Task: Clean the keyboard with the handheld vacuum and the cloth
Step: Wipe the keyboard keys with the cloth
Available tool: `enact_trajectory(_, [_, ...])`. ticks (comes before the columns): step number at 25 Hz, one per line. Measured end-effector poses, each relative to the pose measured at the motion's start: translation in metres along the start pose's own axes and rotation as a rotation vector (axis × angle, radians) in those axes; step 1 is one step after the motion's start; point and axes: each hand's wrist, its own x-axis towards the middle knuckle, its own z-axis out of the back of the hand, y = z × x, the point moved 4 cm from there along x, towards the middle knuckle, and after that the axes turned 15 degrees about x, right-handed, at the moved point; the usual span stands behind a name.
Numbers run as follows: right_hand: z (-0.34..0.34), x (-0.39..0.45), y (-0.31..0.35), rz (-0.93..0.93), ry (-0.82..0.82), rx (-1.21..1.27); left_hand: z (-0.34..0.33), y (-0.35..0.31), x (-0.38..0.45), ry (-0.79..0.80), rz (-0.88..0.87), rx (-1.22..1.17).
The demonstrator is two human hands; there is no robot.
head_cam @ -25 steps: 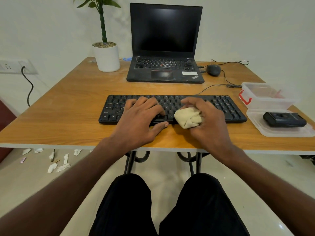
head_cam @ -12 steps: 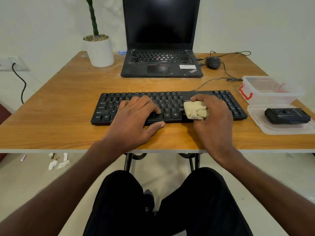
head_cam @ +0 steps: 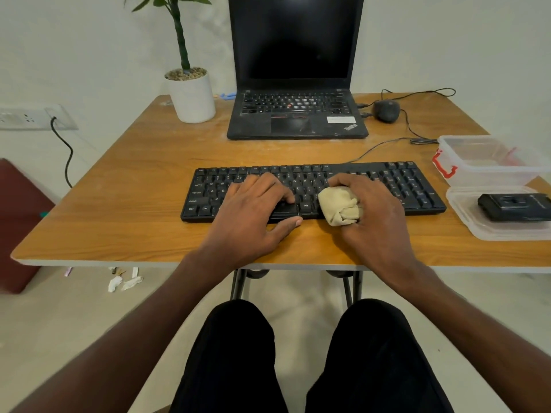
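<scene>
A black keyboard [head_cam: 411, 186] lies across the near middle of the wooden table [head_cam: 125, 210]. My left hand [head_cam: 253, 216] rests flat on its left-centre keys, fingers spread, thumb along the front edge. My right hand [head_cam: 372, 213] grips a bunched cream cloth [head_cam: 340, 205] and presses it on the keys just right of the space bar. The black handheld vacuum [head_cam: 515, 205] lies on a clear plastic lid [head_cam: 477, 228] at the right edge, apart from both hands.
An open black laptop [head_cam: 298, 114] stands behind the keyboard, with a white plant pot [head_cam: 192, 96] to its left and a black mouse [head_cam: 386, 110] to its right. A clear plastic box [head_cam: 489, 162] sits behind the lid. The keyboard's cable [head_cam: 378, 149] runs back right.
My right hand slid the cloth to the right along the keys and then back toward the near edge. My left hand stayed pressed on the keyboard. The camera view shifted.
</scene>
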Motion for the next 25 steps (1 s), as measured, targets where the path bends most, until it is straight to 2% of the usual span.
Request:
enact_trajectory(2, [-0.005,-0.001,0.003,0.038,0.078,0.016,0.0,0.001,0.0,0.01,0.008,0.014])
enact_trajectory(6, [0.005,-0.001,-0.005,-0.04,-0.128,-0.018,0.0,0.001,-0.001,-0.007,-0.006,0.015])
enact_trajectory(10, [-0.005,-0.003,0.005,0.07,0.056,0.006,-0.001,0.0,0.001,-0.023,-0.001,0.036])
enact_trajectory(14, [0.005,-0.003,-0.005,-0.071,-0.146,-0.055,-0.004,0.003,0.0,-0.02,-0.004,0.015])
enact_trajectory(18, [-0.004,-0.005,0.007,0.08,0.026,-0.066,-0.004,0.002,0.001,-0.015,-0.006,0.041])
enact_trajectory(19, [-0.001,-0.006,0.006,0.069,-0.024,-0.142,-0.004,0.001,0.001,-0.017,-0.005,0.044])
enact_trajectory(21, [0.011,-0.006,-0.004,-0.109,-0.239,-0.236,-0.004,0.002,0.0,-0.028,-0.008,0.041])
enact_trajectory(22, [0.014,-0.006,-0.009,-0.186,-0.293,-0.223,-0.004,0.002,-0.001,-0.03,-0.008,0.038])
enact_trajectory(23, [0.014,-0.005,-0.011,-0.193,-0.277,-0.181,-0.005,0.002,-0.001,-0.031,-0.009,0.038])
enact_trajectory(25, [0.004,-0.001,-0.004,-0.058,-0.089,-0.053,-0.005,0.002,0.0,-0.033,-0.008,0.048])
